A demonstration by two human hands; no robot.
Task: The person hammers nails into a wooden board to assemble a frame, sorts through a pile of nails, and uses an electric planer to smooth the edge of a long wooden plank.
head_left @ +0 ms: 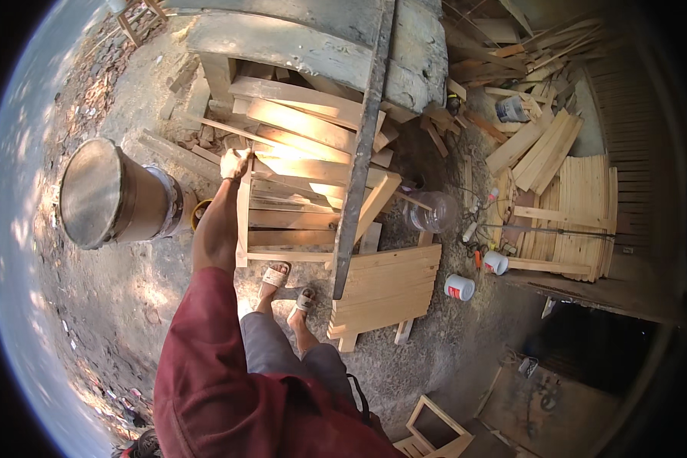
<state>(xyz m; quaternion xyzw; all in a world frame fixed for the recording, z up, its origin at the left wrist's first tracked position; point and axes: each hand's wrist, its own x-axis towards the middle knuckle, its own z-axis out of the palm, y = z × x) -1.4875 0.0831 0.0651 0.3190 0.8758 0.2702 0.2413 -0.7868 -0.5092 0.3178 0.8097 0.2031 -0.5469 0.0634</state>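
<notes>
My left arm reaches forward in a dark red sleeve. My left hand is closed on the upper left corner of a slatted wooden frame. Pale slats run across from its side strip, and the low sun lights the upper ones. Just beyond the hand, a thin wooden stick slants over the pile. My right hand does not show. A long dark bar crosses the view to the right of the frame and hides part of it. Beside it lies a finished-looking slatted panel.
A large covered drum stands at left. Ahead is a worn workbench with boards beneath. To the right are a clear plastic jug, white paint cans, stacked slats and scrap wood. My sandalled feet are near the frame.
</notes>
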